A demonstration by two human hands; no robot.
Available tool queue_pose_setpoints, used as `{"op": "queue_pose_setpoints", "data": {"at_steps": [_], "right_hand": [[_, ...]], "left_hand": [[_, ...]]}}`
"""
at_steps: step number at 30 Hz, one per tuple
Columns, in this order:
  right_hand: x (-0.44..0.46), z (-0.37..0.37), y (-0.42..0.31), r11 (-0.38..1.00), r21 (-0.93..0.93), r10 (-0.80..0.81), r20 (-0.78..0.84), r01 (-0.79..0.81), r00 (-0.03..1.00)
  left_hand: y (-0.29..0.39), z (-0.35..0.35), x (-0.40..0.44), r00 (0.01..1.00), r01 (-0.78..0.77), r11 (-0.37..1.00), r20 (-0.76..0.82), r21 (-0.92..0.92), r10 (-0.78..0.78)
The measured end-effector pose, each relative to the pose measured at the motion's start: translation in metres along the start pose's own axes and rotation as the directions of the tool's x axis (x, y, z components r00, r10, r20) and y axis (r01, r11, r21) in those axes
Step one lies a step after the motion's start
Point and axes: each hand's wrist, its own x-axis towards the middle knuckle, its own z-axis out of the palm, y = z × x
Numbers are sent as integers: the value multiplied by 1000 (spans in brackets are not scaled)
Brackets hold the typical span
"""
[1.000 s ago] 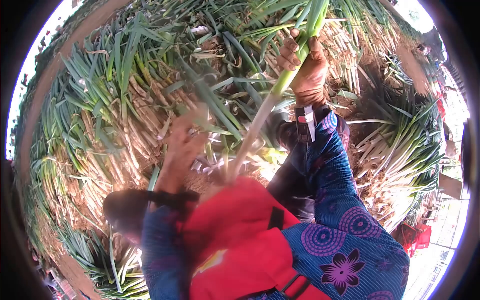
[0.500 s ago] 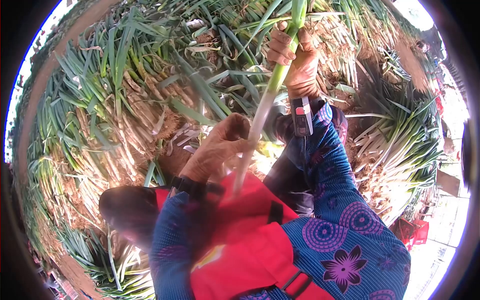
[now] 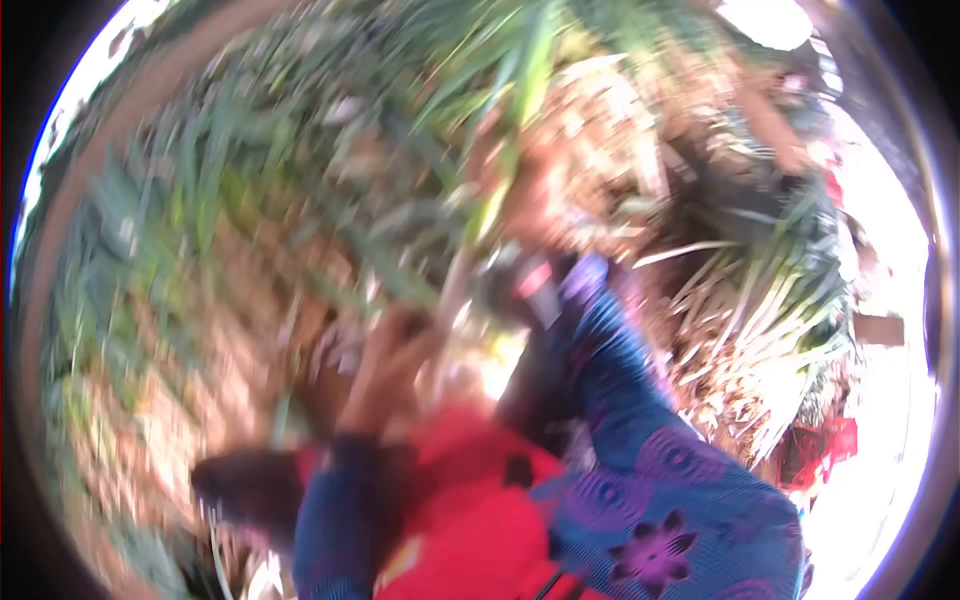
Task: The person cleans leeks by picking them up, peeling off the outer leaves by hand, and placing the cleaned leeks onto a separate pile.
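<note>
The whole view is smeared by motion. My right hand (image 3: 530,190) is closed round the green upper part of a long green onion (image 3: 457,285), which slants with its leaves up and its white end down towards my lap. Beside the white stem is my left hand (image 3: 385,365). Its fingers look bent, but blur hides whether they grip the stem. The lower end of the onion fades out over the red apron (image 3: 455,525).
Heaps of green onions (image 3: 215,290) with pale roots and stems lie to the left and beyond my hands. Another pile (image 3: 745,320) lies at the right. A red crate (image 3: 835,445) stands at the far right edge.
The view has shifted and blurred. My right hand and the green onion now appear lower and further left. My left hand also appears lower and left, still next to the stem.
</note>
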Motion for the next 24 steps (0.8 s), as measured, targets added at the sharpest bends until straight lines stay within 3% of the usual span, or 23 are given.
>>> {"op": "queue_pose_setpoints", "data": {"at_steps": [1,2,3,4,5,6,8,12,15,19,21,23,24], "right_hand": [[4,-8,2,973,191,124,45,-131,991],[7,-13,1,970,174,150,113,-168,982],[5,-9,2,902,336,306,-59,-270,950],[12,-27,25,933,281,268,-118,-227,956],[10,-12,24,931,305,289,-276,-201,917],[6,-14,23,950,243,249,-201,-198,947],[2,15,9,991,98,118,-314,-92,942],[-1,21,9,991,-73,75,-364,-109,928],[-2,19,5,990,-68,91,-365,-124,927],[-2,23,-5,993,-99,22,-400,-67,916],[-5,22,-11,995,-89,14,-386,-52,922],[-5,19,-14,996,-76,8,-354,-37,935],[-6,18,-15,998,-60,12,-341,-34,940]], "left_hand": [[-8,-1,5,1000,-6,999,3,36,6],[-14,-2,9,1000,-12,997,6,71,12],[-22,-3,17,998,-51,977,-29,205,58],[-37,-6,23,992,-78,938,-63,339,105],[-36,-7,27,976,-200,899,-4,389,219],[9,9,22,993,-35,923,-93,383,76],[-15,6,32,986,-57,926,-126,372,111],[-31,12,44,976,-40,911,-180,410,124],[-34,22,50,964,-16,914,-238,405,122],[-42,23,57,970,1,990,-239,144,34],[-8,32,45,976,119,990,-194,72,-103],[-4,19,47,926,373,923,-94,95,-365],[-1,21,45,940,336,934,-103,120,-325]]}}
